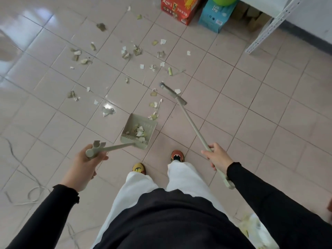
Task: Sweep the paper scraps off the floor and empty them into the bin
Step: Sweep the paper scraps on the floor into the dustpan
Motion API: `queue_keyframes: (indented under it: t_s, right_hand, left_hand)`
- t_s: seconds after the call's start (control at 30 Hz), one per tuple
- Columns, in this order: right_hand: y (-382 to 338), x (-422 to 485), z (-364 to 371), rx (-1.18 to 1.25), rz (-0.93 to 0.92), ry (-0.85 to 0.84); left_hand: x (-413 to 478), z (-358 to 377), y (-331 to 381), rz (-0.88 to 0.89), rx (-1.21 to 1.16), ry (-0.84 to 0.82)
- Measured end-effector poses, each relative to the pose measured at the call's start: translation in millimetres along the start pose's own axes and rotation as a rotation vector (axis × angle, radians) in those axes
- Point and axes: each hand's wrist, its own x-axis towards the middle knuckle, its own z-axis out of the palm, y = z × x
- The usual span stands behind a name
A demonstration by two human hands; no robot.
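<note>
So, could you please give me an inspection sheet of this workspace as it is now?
Surface: glossy tiled floor.
Job's things: paper scraps scattered ahead; some lie in the dustpan; broom head down among them.
Clutter: pale plastic bag, lower right.
Hands: left hand grips dustpan handle; right hand grips broom handle.
Cables: white cable looped on floor, left.
Surroundings: red box, blue box, white shelf frame ahead.

Bright daylight, glare on floor tiles (107,106) at left, wide-angle bending at edges, slight blur
</note>
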Motion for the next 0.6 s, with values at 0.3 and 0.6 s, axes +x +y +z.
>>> queue_keyframes:
  t_s: [0.3, 0.6]
  right_hand:
    - [10.6, -28.8, 118.1, -0.026, 0.017, 0.08]
    - [20.7, -58.9, 203.4, -0.052, 0.079, 0.092]
  left_hand:
    - [1.1, -82.2, -76.5, 0.027, 0.19, -0.128]
    - [22.7, -103.9, -110.6, 0.05, 0.269, -0.194]
